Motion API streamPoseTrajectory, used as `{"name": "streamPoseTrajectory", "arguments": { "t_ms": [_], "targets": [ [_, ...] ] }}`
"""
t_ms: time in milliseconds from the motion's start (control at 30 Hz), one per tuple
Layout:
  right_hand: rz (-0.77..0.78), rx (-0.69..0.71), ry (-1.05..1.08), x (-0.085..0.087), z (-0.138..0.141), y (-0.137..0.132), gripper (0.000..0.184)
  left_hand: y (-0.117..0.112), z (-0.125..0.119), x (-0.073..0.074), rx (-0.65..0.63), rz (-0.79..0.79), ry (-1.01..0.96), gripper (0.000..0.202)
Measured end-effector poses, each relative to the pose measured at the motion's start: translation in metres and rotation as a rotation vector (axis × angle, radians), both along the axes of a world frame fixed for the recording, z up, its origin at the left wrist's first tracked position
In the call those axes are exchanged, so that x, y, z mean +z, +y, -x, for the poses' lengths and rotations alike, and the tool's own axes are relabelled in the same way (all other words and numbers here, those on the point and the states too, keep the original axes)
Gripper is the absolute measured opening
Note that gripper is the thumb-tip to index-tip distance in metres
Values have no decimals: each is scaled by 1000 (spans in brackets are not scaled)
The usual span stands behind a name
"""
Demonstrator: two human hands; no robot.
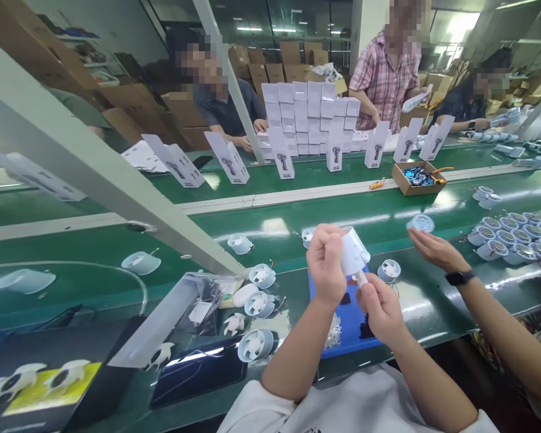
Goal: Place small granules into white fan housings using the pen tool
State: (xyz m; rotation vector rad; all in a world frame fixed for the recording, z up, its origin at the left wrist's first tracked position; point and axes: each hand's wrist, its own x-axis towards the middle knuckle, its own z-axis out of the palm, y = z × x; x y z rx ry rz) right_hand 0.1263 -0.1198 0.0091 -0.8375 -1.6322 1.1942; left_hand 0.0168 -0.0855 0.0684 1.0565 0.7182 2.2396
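Observation:
My left hand (pixel 325 261) is closed around a pale blue fan housing (pixel 354 251), tilted in front of me above a blue tray (pixel 313 294). Just below it, my right hand (pixel 383 305) pinches a small white part (pixel 360 278) against the housing's lower side; its exact kind is hard to make out. The tray holds small clear pieces (pixel 333 332) and dark pieces (pixel 366 328). Left of the tray stand several fan housings (pixel 255 346) with white blades inside. A loose white fan blade (pixel 234 324) lies beside them. Another housing (pixel 389 271) stands right of my hands.
From the right reaches a co-worker's hand (pixel 437 249) with a housing (pixel 421 224). Many housings (pixel 507 237) are grouped at right. A black phone-like slab (pixel 201 371) lies at left, near a slanted metal post (pixel 162 207). White boxes (pixel 335 150) line the conveyor beyond; people work there.

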Motion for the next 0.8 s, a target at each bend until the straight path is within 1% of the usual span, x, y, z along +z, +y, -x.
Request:
{"name": "streamPoseTrajectory", "arguments": {
  "t_ms": [33,67,100,133,167,200,267,300,333,367,433,467,567,633,667,733,800],
  "targets": [
    [-6,-28,-10,1,-1,6,43,4,3,-3,-57,29,62,30],
    [-24,-49,-27,1,-4,13,43,8,6,-6,-154,61,135,28],
    [-44,-57,-50,1,-7,20,44,13,12,-9,-259,93,217,35],
    [-57,-54,-82,-1,-11,26,45,18,19,-12,-326,131,307,44],
    [-58,-48,-119,-4,-16,32,47,23,26,-15,-338,172,399,48],
    [-41,-45,-154,-8,-20,36,49,28,35,-19,-259,217,482,48],
    [52,-61,-186,-21,-30,41,55,39,52,-28,55,349,597,46],
    [113,-72,-173,-28,-33,41,58,45,60,-33,180,428,614,49],
    [170,-74,-151,-34,-37,41,61,50,68,-37,260,501,619,52],
    [212,-70,-133,-40,-39,39,62,55,76,-42,297,566,625,55],
    [251,-68,-121,-48,-42,35,61,64,89,-51,306,686,686,57],
    [246,-77,-134,-49,-43,33,59,68,95,-56,308,762,758,54],
    [172,-143,-222,-48,-41,28,49,75,106,-71,379,1036,977,35],
    [111,-188,-266,-48,-36,26,41,78,109,-82,421,1176,1029,28],
    [93,-203,-270,-48,-32,24,37,79,109,-88,421,1217,1029,30],
    [85,-213,-230,-52,-23,22,31,81,107,-97,392,1256,1037,42],
    [103,-204,-145,-59,-14,20,32,83,104,-104,347,1246,1072,56]
  ]
}}
